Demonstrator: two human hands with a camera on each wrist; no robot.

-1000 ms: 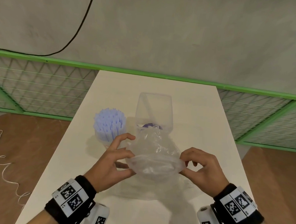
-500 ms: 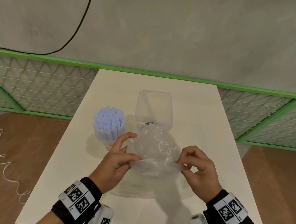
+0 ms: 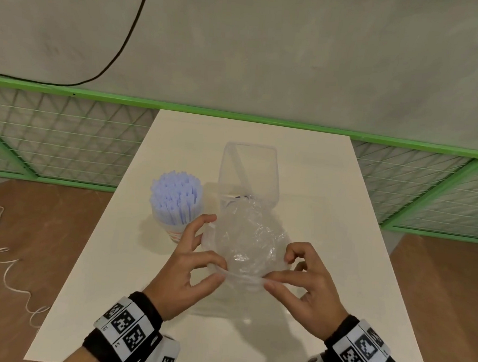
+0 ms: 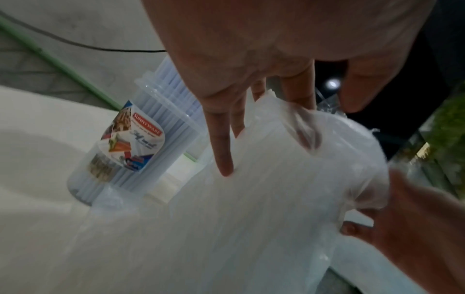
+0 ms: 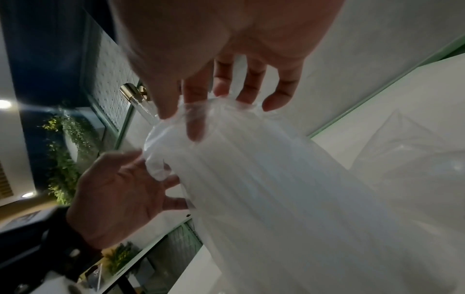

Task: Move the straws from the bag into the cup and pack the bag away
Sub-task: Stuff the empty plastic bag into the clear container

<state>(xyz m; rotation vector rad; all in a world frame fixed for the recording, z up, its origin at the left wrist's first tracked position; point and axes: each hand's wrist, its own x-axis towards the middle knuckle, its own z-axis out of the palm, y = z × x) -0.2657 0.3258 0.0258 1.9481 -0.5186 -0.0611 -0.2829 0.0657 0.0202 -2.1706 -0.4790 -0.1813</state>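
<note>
Cream-white laminate covers the long table (image 3: 329, 185) I am working at, with a grey wall and a green mesh fence (image 3: 55, 132) behind it. At the table's middle stands a clear rectangular container (image 3: 248, 173), open at the top. To its left is the cup (image 3: 174, 224), a clear plastic one with a printed label, packed full of pale lilac straws (image 3: 174, 195) standing upright.

Nearest me, held above the table between both hands, is the crumpled clear plastic bag (image 3: 245, 245) (it looks to have no straws in it). Its far end reaches the container's near wall.

My left hand (image 3: 189, 269) pinches the bag's near edge between thumb and a bent finger, while the forefinger stretches up along the bag's left side. My right hand (image 3: 309, 289) pinches that same near edge between thumb and forefinger, the other fingers curled against the bag's right side. The two thumbs sit close together, and a strip of plastic is drawn taut between them.
</note>
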